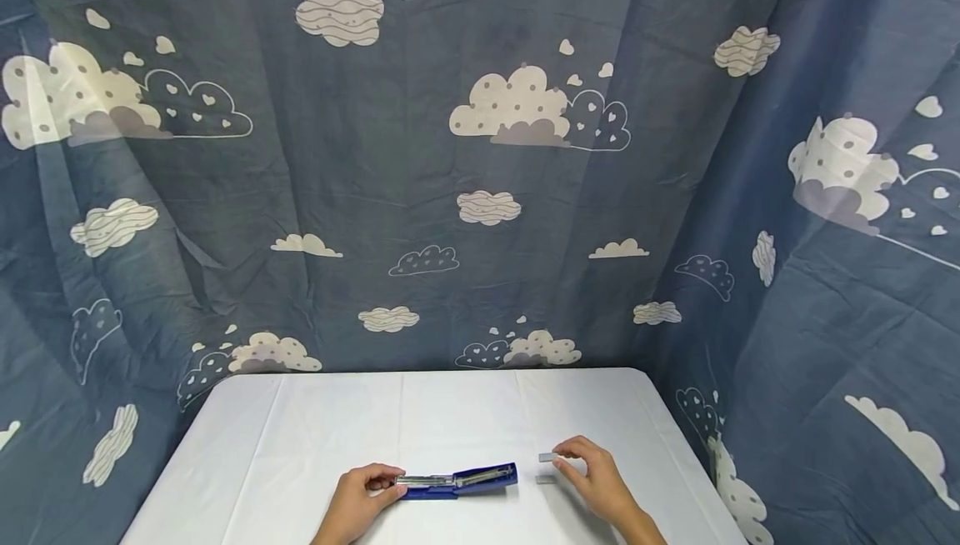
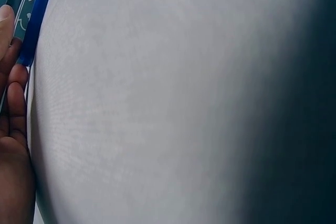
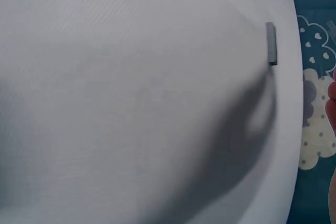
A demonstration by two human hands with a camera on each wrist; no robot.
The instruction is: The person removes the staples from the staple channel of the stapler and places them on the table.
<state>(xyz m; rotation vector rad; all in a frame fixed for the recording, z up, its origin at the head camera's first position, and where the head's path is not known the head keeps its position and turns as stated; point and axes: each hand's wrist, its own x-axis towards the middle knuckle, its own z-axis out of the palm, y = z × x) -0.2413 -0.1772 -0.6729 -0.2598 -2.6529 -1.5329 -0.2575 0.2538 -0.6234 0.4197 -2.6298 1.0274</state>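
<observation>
A blue stapler [image 1: 487, 482] lies on the white table, swung open, with its metal staple channel showing. My left hand [image 1: 354, 501] grips its left end between thumb and fingers; the left wrist view catches only the stapler's blue edge [image 2: 34, 30] and part of the hand. To the right of the stapler, my right hand [image 1: 602, 482] pinches a small grey staple strip [image 1: 547, 457] above the table. A second staple strip [image 1: 545, 479] rests on the tabletop just below it, also seen in the right wrist view as a grey strip [image 3: 271, 44].
The white-covered table [image 1: 300, 420] has rounded far corners. Dark blue curtains [image 1: 420, 170] with cloud prints hang behind it and along its sides. The right arm casts a shadow across the table surface.
</observation>
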